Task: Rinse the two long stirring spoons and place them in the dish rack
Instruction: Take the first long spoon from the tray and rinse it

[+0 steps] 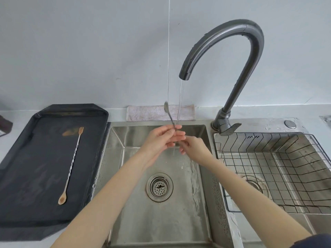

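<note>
Under the running tap, my left hand and my right hand meet over the steel sink. A silver long stirring spoon sticks up from my left fingers, bowl end upward, beside the water stream. My left fingers pinch its stem; my right hand curls around the hidden lower part. The second long spoon, with a twisted stem, a copper bowl and a small fork end, lies on the black tray at the left. The wire dish rack sits in the right basin with nothing in it.
A dark curved faucet arches over the sink, its lever at the base. A folded pinkish cloth lies behind the sink against the wall. The drain strainer sits mid-basin.
</note>
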Motion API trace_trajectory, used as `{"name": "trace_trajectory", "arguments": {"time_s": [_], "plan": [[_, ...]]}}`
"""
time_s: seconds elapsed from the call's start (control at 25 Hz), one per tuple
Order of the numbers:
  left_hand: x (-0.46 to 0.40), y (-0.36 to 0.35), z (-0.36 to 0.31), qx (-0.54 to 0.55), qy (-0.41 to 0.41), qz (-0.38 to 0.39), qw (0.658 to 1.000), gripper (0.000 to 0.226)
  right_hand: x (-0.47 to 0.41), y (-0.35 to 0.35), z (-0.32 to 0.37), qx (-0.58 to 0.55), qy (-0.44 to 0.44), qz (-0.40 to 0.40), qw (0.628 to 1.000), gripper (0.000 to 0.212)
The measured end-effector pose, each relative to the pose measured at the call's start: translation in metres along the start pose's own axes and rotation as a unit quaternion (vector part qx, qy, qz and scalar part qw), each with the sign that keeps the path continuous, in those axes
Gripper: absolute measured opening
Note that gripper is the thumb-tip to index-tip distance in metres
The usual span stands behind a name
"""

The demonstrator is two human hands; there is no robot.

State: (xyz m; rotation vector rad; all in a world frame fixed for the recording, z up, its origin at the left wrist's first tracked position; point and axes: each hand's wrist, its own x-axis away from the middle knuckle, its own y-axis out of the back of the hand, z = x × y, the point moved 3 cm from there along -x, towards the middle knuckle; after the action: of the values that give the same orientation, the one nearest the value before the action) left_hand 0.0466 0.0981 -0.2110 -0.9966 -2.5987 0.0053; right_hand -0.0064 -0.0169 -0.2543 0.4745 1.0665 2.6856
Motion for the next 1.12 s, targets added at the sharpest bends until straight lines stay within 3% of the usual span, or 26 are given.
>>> {"name": "trace_trajectory", "arguments": {"time_s": [0.4,0.52,0.76,0.92,1.12], "plan": [[-0.024,-0.005,-0.005,-0.162,0.008,-0.067,0.985,0.023,0.017,-0.022,-0.028,0.021,-0.031,-0.013,0.999,0.023],[-0.03,-0.007,-0.019,-0.221,-0.023,-0.073,0.972,0.022,0.019,-0.02,-0.029,0.004,-0.045,-0.038,0.998,0.041],[-0.042,-0.011,-0.051,-0.208,-0.065,-0.088,0.972,0.024,0.021,-0.014,-0.026,0.004,-0.056,-0.062,0.997,0.049],[-0.046,-0.013,-0.061,-0.205,-0.087,-0.084,0.971,0.02,0.024,-0.016,-0.031,-0.005,-0.083,-0.054,0.995,0.028],[-0.043,-0.02,-0.064,-0.174,-0.102,-0.087,0.976,0.02,0.025,-0.014,-0.028,0.001,-0.073,-0.079,0.994,0.024]]}}
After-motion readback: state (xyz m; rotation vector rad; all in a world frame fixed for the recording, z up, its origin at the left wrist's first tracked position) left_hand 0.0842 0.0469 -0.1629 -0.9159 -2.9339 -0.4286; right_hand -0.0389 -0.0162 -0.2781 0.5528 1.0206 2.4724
